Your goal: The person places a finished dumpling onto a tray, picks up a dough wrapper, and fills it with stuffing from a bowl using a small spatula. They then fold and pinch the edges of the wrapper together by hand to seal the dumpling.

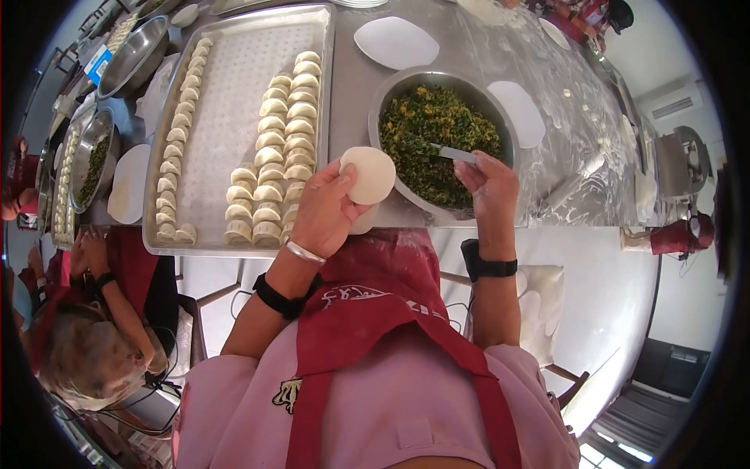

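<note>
A round dumpling wrapper (370, 177) lies across the fingers of my left hand (326, 205), held under the thumb. My left hand is just right of a metal tray (223, 70) bearing rows of folded dumplings (269, 148). In my right hand (494, 187) is a flat-handled spreader (455, 154), gripped between thumb and fingers. Its far end is in the chopped green and yellow filling (437, 113), so its tip is hidden. The filling sits in a steel bowl (512, 144) in front of me. Part of another pale round piece (364, 220) shows below my left hand.
White plates (396, 42) lie beyond and to the right of the bowl (517, 114). Flour (578, 133) covers the table on the right. At left, another person (101, 313) stands beside a second bowl of filling (95, 160) and an empty steel bowl (134, 59).
</note>
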Motion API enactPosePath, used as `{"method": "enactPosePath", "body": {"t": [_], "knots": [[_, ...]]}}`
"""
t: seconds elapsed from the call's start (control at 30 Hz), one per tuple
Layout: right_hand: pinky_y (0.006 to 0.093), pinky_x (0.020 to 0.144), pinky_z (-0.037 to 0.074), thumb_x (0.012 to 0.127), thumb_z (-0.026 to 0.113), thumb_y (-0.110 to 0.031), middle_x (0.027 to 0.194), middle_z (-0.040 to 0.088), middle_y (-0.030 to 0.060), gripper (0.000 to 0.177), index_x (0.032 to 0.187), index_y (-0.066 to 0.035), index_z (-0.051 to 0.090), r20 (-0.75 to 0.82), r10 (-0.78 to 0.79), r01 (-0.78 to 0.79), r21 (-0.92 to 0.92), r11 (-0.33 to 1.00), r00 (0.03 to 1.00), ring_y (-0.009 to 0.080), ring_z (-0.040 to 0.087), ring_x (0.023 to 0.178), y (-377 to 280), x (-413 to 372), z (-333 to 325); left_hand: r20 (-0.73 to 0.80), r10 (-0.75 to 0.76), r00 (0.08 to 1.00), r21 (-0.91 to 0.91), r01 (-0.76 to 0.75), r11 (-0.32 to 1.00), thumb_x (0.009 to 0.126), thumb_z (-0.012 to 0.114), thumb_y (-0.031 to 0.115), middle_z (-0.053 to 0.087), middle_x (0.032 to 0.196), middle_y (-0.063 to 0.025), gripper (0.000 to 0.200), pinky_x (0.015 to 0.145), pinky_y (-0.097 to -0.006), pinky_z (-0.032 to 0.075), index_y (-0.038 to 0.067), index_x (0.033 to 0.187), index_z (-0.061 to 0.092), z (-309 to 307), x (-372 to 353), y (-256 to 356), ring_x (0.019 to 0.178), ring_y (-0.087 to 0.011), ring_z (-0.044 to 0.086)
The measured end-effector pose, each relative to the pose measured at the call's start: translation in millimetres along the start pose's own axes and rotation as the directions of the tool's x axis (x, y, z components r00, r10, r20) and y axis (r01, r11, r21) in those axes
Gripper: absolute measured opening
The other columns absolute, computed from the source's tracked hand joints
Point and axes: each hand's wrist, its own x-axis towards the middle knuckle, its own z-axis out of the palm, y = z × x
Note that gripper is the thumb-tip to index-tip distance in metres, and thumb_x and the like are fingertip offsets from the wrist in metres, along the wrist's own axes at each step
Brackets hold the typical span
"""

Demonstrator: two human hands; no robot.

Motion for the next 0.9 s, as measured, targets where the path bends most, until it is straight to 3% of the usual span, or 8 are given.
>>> {"method": "enactPosePath", "body": {"t": [0.27, 0.43, 0.5, 0.57, 0.6, 0.7, 0.8, 0.9], "knots": [[0.0378, 0.075, 0.064, 0.095, 0.058, -0.005, 0.093, 0.067, 0.0231, 0.025, 0.110, 0.015, 0.057, 0.081, -0.077, 0.071, 0.077, 0.995, 0.994, 0.0311, 0.072, 0.081, -30.8, -26.4, 4.9, 0.137, 0.025, 0.990, -0.133, -0.007, 0.991, 0.103, 0.046, 0.014, 0.053, 0.134, -0.0167, 0.038, 0.111, -0.0450, 0.041, -0.004, 0.137, 0.043, 21.1, 27.8, -9.1, 0.127, -0.0297, 0.052], [0.0339, 0.078, 0.061, 0.096, 0.060, -0.008, 0.094, 0.070, 0.0189, 0.021, 0.107, 0.010, 0.065, 0.029, -0.386, 0.386, -0.152, 0.910, 0.922, 0.0262, 0.072, 0.083, -22.8, -58.8, 31.9, 0.245, 0.055, 0.968, -0.301, 0.022, 0.953, 0.107, 0.039, 0.025, 0.053, 0.135, -0.0156, 0.041, 0.114, -0.0436, 0.038, -0.002, 0.137, 0.042, 39.7, 49.8, -16.8, 0.129, -0.0285, 0.049], [0.0331, 0.079, 0.060, 0.095, 0.062, -0.007, 0.095, 0.072, 0.0167, 0.018, 0.106, 0.006, 0.068, 0.112, -0.552, 0.552, -0.355, 0.754, 0.826, 0.0243, 0.072, 0.085, -11.6, -74.1, 37.8, 0.259, 0.052, 0.965, -0.314, 0.033, 0.949, 0.108, 0.036, 0.029, 0.053, 0.134, -0.0150, 0.042, 0.113, -0.0432, 0.038, -0.001, 0.137, 0.042, 45.9, 55.2, -15.2, 0.128, -0.0277, 0.049], [0.0327, 0.081, 0.058, 0.092, 0.065, -0.005, 0.097, 0.073, 0.0143, 0.014, 0.103, 0.002, 0.071, 0.284, -0.676, 0.690, -0.560, 0.459, 0.680, 0.0231, 0.072, 0.087, 4.3, -83.3, 36.9, 0.237, 0.052, 0.970, -0.327, 0.030, 0.944, 0.107, 0.040, 0.029, 0.055, 0.129, -0.0121, 0.037, 0.107, -0.0428, 0.042, 0.002, 0.132, 0.046, 45.7, 60.9, -15.5, 0.121, -0.0255, 0.053], [0.0335, 0.082, 0.057, 0.088, 0.068, -0.001, 0.098, 0.074, 0.0129, 0.014, 0.101, -0.001, 0.073, 0.412, -0.756, 0.807, -0.533, 0.253, 0.509, 0.0237, 0.072, 0.089, 10.2, -83.1, 35.7, 0.226, 0.049, 0.973, -0.334, 0.031, 0.942, 0.106, 0.042, 0.028, 0.056, 0.127, -0.0107, 0.034, 0.104, -0.0427, 0.044, 0.003, 0.129, 0.047, 45.6, 62.2, -15.3, 0.118, -0.0243, 0.055], [0.0336, 0.082, 0.057, 0.086, 0.068, 0.001, 0.099, 0.073, 0.0146, 0.015, 0.101, -0.001, 0.072, 0.538, -0.756, 0.883, -0.457, 0.112, 0.374, 0.0275, 0.072, 0.090, 14.1, -82.5, 32.2, 0.232, 0.048, 0.972, -0.312, 0.028, 0.950, 0.107, 0.041, 0.029, 0.057, 0.124, -0.0101, 0.034, 0.104, -0.0424, 0.044, 0.004, 0.128, 0.048, 44.1, 62.9, -15.8, 0.116, -0.0238, 0.056], [0.0330, 0.082, 0.057, 0.090, 0.065, -0.001, 0.101, 0.073, 0.0144, 0.016, 0.105, 0.002, 0.070, 0.484, -0.733, 0.838, -0.502, 0.214, 0.478, 0.0247, 0.072, 0.090, 4.3, -79.9, 23.6, 0.207, 0.016, 0.978, -0.302, 0.049, 0.952, 0.107, 0.040, 0.029, 0.056, 0.125, -0.0108, 0.035, 0.105, -0.0425, 0.044, 0.003, 0.129, 0.047, 42.7, 59.1, -14.9, 0.117, -0.0242, 0.055], [0.0315, 0.081, 0.058, 0.096, 0.061, -0.003, 0.103, 0.072, 0.0140, 0.017, 0.109, 0.005, 0.067, 0.163, -0.576, 0.596, -0.310, 0.741, 0.801, 0.0215, 0.071, 0.090, -16.4, -86.6, 21.1, 0.188, 0.036, 0.982, -0.333, 0.030, 0.942, 0.108, 0.034, 0.032, 0.054, 0.132, -0.0152, 0.044, 0.112, -0.0445, 0.039, -0.002, 0.134, 0.043, 42.5, 54.4, -16.9, 0.124, -0.0280, 0.052]]}}
